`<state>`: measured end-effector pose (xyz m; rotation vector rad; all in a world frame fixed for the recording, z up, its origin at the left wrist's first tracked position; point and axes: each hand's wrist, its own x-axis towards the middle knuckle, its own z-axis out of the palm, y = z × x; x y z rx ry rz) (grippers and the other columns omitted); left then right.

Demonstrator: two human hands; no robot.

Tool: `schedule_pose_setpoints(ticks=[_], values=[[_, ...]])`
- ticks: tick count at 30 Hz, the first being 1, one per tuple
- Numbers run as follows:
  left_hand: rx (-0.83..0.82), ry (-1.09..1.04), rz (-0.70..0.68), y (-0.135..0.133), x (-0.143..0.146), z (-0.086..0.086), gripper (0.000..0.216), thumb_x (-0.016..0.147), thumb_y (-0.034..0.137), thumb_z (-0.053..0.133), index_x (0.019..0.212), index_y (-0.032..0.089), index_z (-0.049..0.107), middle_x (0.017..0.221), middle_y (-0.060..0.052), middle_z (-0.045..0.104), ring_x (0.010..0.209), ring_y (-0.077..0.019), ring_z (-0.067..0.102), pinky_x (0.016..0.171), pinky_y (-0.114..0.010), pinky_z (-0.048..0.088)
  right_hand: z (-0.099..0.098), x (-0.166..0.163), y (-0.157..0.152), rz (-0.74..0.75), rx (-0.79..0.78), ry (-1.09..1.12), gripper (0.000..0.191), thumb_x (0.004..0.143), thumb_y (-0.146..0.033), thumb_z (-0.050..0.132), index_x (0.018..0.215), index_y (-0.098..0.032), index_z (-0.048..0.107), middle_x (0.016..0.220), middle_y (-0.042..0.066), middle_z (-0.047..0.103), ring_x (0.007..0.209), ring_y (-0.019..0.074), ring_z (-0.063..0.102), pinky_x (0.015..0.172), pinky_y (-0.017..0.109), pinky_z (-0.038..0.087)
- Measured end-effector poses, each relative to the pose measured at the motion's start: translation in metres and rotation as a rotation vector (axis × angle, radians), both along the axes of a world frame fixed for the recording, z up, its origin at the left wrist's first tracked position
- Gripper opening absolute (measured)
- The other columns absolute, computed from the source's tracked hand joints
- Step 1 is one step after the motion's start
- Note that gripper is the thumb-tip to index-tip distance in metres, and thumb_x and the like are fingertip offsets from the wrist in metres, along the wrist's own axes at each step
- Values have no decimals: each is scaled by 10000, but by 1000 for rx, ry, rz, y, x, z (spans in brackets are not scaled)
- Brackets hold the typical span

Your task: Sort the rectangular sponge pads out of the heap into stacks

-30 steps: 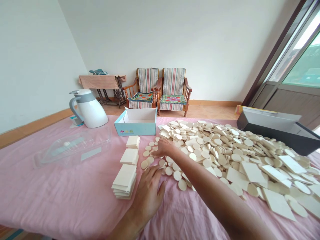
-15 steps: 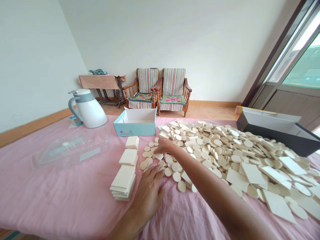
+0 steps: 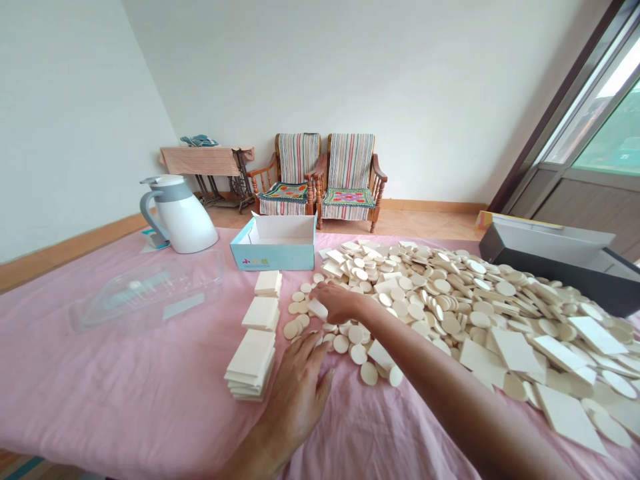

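My left hand (image 3: 296, 383) lies palm down on the pink cloth, fingers spread, its tips at a few small off-white discs (image 3: 291, 329). Crossing ahead of it, my right hand (image 3: 340, 301) bends over the left edge of the heap, with a small white square tile (image 3: 317, 309) at its fingertips. The thumb side is partly hidden. Left of both hands, a row of square tiles stands in stacks: a tall near stack (image 3: 253, 360), a middle stack (image 3: 261, 312) and a far stack (image 3: 268, 283).
A large heap of loose discs and squares (image 3: 450, 300) spreads to the right. Behind stand an open light-blue box (image 3: 273, 257) and a dark box (image 3: 560, 260). A clear plastic tray (image 3: 145, 300) and a white jug (image 3: 187, 220) are on the left, on the pink cloth (image 3: 125, 400).
My right hand has shifted slightly nearer and to the right, its fingers now over the small square tile. The left hand stays in place. The view has turned a little left.
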<state>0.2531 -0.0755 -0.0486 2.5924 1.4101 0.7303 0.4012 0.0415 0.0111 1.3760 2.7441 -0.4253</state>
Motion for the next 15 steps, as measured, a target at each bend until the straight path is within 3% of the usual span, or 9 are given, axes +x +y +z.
schedule_pose_setpoints(ticks=[6,11,15], values=[[-6,-29,10,1,0,0,363,857,189,526,1211,185,606,1270,-108,606,1205,-278,532,996,-507,472,0,-2,6,-92,106,-6,498,713,-266,631,1172,-86,565,1138,177,586,1114,281,533,932,364,427],[7,-65,13,3,0,-1,345,838,185,551,1175,200,621,1247,-101,618,1196,-275,542,986,-487,483,-9,-11,9,-129,109,-55,575,665,-412,708,1142,-117,585,1204,189,564,1213,353,446,1007,495,351],[-41,-112,3,4,-1,0,339,821,164,560,1149,205,634,1222,-91,634,1185,-272,551,999,-491,471,-11,-15,11,-147,124,-51,570,668,-434,714,1125,-121,581,1188,189,567,1179,344,465,988,499,357]])
